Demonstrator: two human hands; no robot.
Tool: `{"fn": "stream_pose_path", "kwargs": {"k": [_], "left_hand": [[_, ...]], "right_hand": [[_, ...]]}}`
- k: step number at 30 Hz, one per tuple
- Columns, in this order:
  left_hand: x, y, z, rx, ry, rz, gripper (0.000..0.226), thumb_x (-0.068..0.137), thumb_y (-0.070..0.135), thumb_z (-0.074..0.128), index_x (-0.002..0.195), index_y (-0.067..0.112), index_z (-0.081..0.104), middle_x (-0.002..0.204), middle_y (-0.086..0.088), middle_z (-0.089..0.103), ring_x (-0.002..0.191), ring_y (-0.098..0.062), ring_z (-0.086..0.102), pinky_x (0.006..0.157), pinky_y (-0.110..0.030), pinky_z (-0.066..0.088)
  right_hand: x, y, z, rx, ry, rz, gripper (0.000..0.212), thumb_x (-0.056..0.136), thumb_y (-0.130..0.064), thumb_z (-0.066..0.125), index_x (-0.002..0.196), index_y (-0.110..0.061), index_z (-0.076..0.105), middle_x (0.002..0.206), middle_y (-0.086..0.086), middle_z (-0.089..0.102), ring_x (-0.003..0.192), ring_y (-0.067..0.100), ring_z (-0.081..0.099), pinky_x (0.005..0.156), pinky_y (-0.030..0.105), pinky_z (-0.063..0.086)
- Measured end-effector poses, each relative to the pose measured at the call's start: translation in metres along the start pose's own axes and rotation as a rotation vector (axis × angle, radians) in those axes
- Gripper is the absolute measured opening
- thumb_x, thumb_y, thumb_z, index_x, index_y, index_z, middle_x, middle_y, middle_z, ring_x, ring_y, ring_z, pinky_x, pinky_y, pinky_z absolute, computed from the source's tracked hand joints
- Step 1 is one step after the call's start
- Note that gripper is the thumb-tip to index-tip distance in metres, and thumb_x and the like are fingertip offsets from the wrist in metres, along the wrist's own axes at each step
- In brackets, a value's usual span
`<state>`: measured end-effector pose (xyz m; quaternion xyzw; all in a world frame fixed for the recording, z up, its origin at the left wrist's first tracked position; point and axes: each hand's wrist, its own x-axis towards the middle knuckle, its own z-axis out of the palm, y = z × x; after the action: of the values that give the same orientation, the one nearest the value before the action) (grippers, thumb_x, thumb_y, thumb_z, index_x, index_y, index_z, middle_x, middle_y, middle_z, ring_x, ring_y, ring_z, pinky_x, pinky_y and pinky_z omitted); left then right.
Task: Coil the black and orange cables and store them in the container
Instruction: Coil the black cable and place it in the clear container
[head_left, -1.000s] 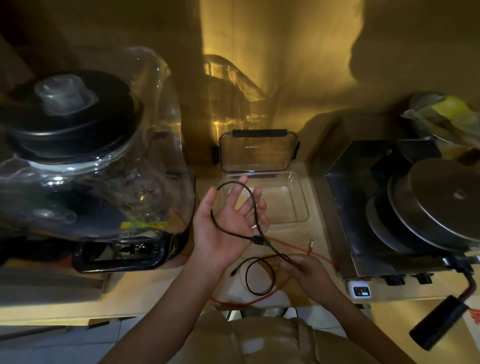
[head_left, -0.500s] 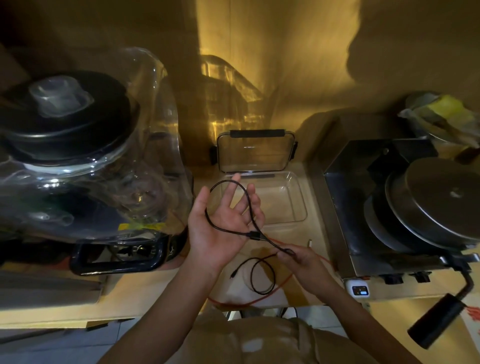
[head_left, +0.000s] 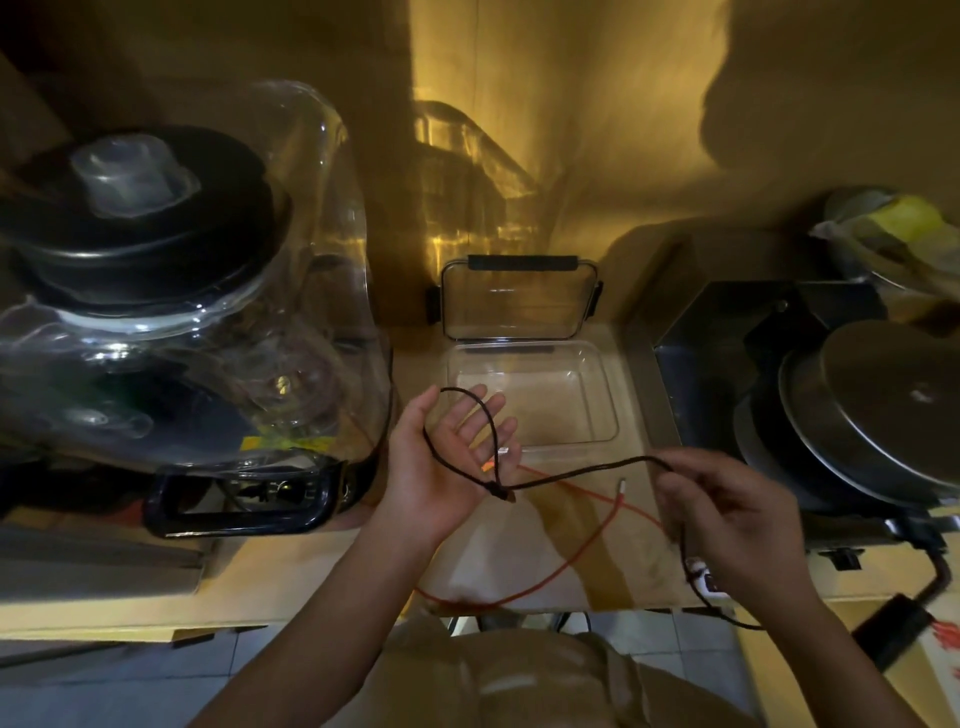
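Note:
The black cable (head_left: 582, 474) forms one loop over my left hand (head_left: 447, 462), which is palm up with its fingers spread in front of the clear container (head_left: 597, 364). From the crossing near my left wrist the cable runs taut to my right hand (head_left: 727, 509), which pinches it to the right; its tail hangs down past the counter edge. The orange cable (head_left: 592, 540) lies loose on the counter between my hands, its silver plug (head_left: 622, 486) pointing up. The container stands open and holds nothing, and its lid (head_left: 517, 299) leans upright behind it.
A big blender (head_left: 171, 312) in a clear plastic cover fills the left of the counter. A steel appliance (head_left: 852, 395) with a round press plate stands at the right, its black handle (head_left: 893, 623) sticking out at the counter's front right. The wall is close behind.
My right hand has swung out to the right, pulling the black cable taut. The small slack loop that lay on the counter is gone. My left hand stays put with its loop.

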<state>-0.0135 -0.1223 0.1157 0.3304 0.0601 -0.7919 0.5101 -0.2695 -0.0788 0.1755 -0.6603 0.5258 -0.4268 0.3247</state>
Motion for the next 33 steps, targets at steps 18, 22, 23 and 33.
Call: {"fn": "stream_pose_path", "kwargs": {"k": [18, 22, 23, 33], "left_hand": [[-0.01, -0.026, 0.006, 0.365, -0.287, -0.341, 0.06, 0.084, 0.056, 0.056, 0.125, 0.015, 0.068, 0.131, -0.013, 0.065, 0.119, -0.038, 0.059, 0.104, -0.057, 0.041], [-0.014, -0.027, 0.005, 0.322, -0.37, -0.379, 0.065, 0.091, 0.06, 0.048, 0.141, 0.018, 0.054, 0.145, -0.022, 0.052, 0.137, -0.046, 0.043, 0.111, -0.064, 0.029], [-0.014, -0.027, 0.005, 0.306, -0.385, -0.379, 0.066, 0.092, 0.06, 0.046, 0.142, 0.018, 0.052, 0.146, -0.022, 0.05, 0.139, -0.047, 0.04, 0.112, -0.064, 0.027], [-0.01, -0.035, 0.005, 0.28, -0.279, -0.251, 0.06, 0.09, 0.051, 0.05, 0.132, 0.009, 0.062, 0.133, -0.011, 0.065, 0.122, -0.041, 0.059, 0.093, -0.052, 0.048]], "right_hand": [[0.032, -0.015, 0.038, -0.178, -0.159, -0.144, 0.01, 0.09, -0.031, 0.061, 0.099, -0.028, 0.065, 0.055, -0.005, 0.055, 0.051, 0.013, 0.055, 0.049, 0.027, 0.045], [0.032, -0.009, 0.041, -0.234, -0.123, -0.074, 0.004, 0.089, -0.027, 0.064, 0.093, -0.029, 0.065, 0.052, -0.004, 0.056, 0.05, 0.015, 0.057, 0.047, 0.03, 0.045], [0.032, -0.007, 0.041, -0.253, -0.113, -0.063, 0.005, 0.089, -0.026, 0.064, 0.092, -0.029, 0.064, 0.051, -0.003, 0.056, 0.049, 0.015, 0.057, 0.046, 0.029, 0.045], [0.024, -0.001, 0.042, -0.32, -0.063, 0.037, 0.01, 0.088, -0.021, 0.066, 0.085, -0.029, 0.062, 0.052, -0.003, 0.056, 0.044, 0.014, 0.051, 0.044, 0.017, 0.037]]}}
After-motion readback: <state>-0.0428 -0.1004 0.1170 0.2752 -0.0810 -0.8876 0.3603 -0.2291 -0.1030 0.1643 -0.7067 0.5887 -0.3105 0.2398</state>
